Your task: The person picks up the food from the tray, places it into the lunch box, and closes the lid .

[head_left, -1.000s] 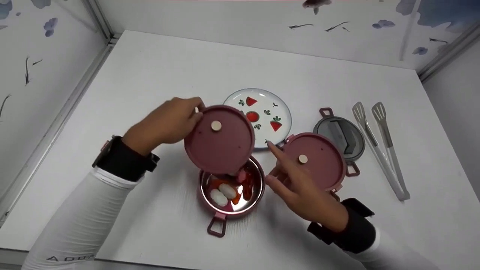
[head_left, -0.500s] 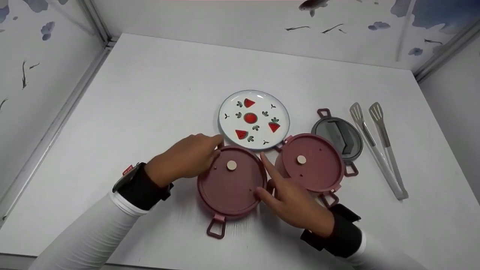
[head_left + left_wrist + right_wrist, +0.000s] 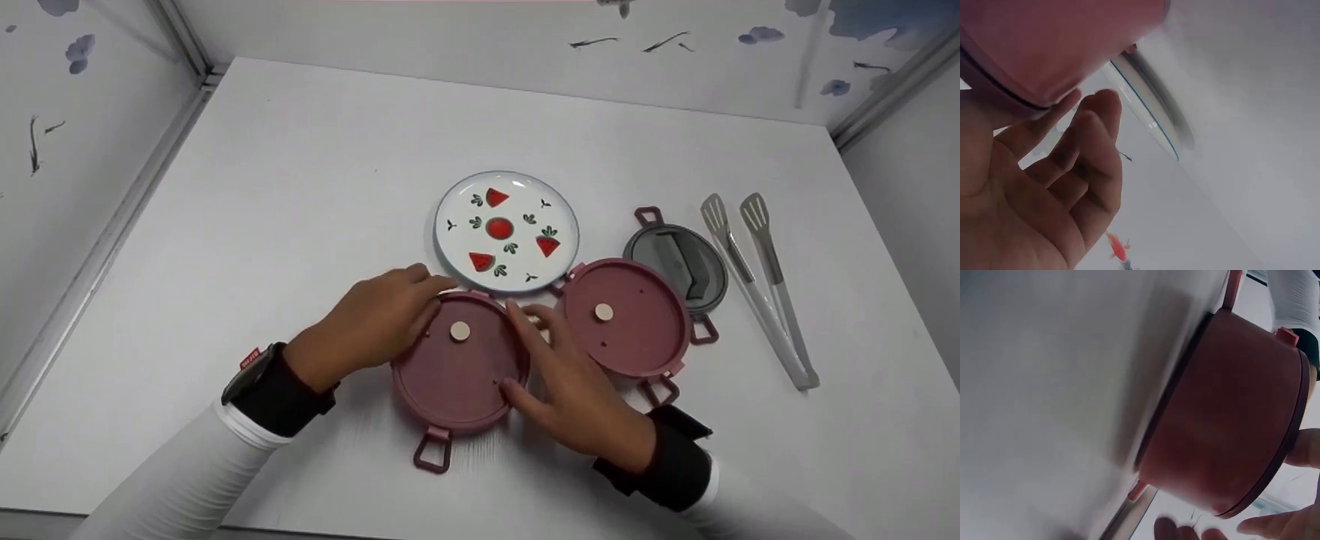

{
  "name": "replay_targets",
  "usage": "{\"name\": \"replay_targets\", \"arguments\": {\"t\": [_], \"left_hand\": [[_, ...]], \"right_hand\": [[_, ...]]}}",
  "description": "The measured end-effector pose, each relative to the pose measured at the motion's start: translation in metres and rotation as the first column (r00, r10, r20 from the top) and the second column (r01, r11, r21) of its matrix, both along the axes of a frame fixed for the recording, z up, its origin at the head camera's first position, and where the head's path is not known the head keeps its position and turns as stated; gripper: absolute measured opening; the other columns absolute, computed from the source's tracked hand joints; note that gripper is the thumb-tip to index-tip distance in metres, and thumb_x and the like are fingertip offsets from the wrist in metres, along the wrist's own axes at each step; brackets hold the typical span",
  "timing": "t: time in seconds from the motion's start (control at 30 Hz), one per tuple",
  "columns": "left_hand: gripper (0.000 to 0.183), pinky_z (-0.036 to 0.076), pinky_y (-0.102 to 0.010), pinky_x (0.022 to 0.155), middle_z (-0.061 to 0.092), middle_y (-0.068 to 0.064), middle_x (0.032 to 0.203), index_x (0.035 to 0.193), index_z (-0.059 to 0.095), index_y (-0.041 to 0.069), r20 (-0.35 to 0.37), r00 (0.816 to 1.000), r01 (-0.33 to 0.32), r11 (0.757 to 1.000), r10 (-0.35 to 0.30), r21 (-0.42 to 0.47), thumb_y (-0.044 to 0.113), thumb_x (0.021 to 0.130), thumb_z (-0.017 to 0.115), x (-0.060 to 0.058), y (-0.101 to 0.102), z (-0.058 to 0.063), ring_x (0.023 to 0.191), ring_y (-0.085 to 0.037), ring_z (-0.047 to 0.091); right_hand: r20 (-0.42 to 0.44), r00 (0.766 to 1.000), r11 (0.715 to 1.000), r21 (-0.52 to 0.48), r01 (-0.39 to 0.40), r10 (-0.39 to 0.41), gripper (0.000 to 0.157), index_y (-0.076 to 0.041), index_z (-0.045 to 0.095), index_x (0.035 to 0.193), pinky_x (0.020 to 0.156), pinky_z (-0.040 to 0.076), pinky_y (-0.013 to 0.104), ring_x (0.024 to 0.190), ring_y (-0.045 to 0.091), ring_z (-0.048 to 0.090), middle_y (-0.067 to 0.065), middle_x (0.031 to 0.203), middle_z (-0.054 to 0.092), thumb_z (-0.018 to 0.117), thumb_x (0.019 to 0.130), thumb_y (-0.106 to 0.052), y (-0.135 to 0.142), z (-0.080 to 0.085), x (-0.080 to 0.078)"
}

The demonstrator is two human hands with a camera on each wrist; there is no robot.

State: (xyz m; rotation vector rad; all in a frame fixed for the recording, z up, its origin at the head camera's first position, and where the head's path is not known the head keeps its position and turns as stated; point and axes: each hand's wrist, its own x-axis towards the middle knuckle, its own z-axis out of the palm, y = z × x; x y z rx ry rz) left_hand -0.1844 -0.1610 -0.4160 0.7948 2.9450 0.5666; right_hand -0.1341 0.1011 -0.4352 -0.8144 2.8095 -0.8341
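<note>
Head view showed a white tabletop [image 3: 300, 150] with a pink pot [image 3: 1224, 410] nearer its front edge than its back edge. A pink lid [image 3: 461, 382] with a pale knob [image 3: 460, 331] sat on it. The left hand [image 3: 371, 319] touched the lid's far left rim with its fingers bent; I could not tell if they pinched it. The right hand [image 3: 577, 397] touched the right rim, thumb and pointing finger spread apart. A fruit plate [image 3: 461, 240] lay just behind the pot. Toward the tabletop's right edge came another pink pot [image 3: 637, 322], a gray round dish [image 3: 694, 262] and metal tongs [image 3: 776, 337].
</note>
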Motion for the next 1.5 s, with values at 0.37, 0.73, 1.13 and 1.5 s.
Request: {"name": "replay_targets", "arguments": {"t": [0.37, 0.73, 1.13, 1.5], "left_hand": [[0.065, 0.031, -0.047, 0.121, 0.036, -0.003, 0.161, 0.158, 0.032, 0.024, -0.022, 0.978, 0.209, 0.977, -0.208, 0.037, 0.052, 0.102, 0.047, 0.006, 0.011, -0.013, 0.15, -0.021, 0.031], [0.071, 0.035, -0.043, 0.119, 0.035, -0.002, 0.161, 0.159, 0.028, 0.02, -0.026, 0.984, 0.177, 0.984, -0.177, 0.015, 0.055, 0.1, 0.044, 0.007, 0.016, -0.027, 0.148, -0.022, 0.036], [0.071, 0.034, -0.042, 0.12, 0.038, -0.007, 0.159, 0.159, 0.028, 0.015, -0.137, 0.973, 0.184, 0.982, -0.187, -0.036, 0.052, 0.1, 0.042, 0.01, 0.02, -0.033, 0.147, -0.025, 0.037], [0.079, 0.029, -0.04, 0.123, 0.03, -0.006, 0.163, 0.161, 0.02, 0.015, -0.055, 0.979, 0.195, 0.979, -0.199, -0.067, 0.057, 0.098, 0.042, 0.007, 0.018, -0.03, 0.151, -0.023, 0.028]], "right_hand": [[0.069, 0.984, 0.981, 0.095, -0.169, 0.163, 0.091, -0.023, -0.003, 0.161, 0.124, 0.015, 0.054, 0.155, 0.023, -0.017, -0.002, 0.167, -0.023, 0.048, 0.098, -0.062, -0.014, -0.002, -0.006], [0.035, 0.98, 0.975, 0.1, -0.197, 0.195, 0.078, -0.03, 0.012, 0.161, 0.122, 0.028, 0.045, 0.156, 0.023, 0.005, 0.001, 0.168, -0.017, 0.045, 0.098, -0.063, -0.013, -0.008, -0.009], [-0.133, 0.968, 0.957, 0.23, -0.177, 0.211, 0.075, -0.024, 0.011, 0.162, 0.115, 0.039, 0.046, 0.147, 0.034, 0.034, 0.011, 0.169, -0.008, 0.043, 0.101, -0.053, -0.018, -0.013, -0.01], [-0.072, 0.975, 0.961, 0.198, -0.191, 0.209, 0.075, -0.03, 0.006, 0.161, 0.109, 0.046, 0.046, 0.146, 0.034, 0.036, 0.007, 0.169, -0.012, 0.043, 0.101, -0.056, -0.019, -0.008, -0.011]]}}
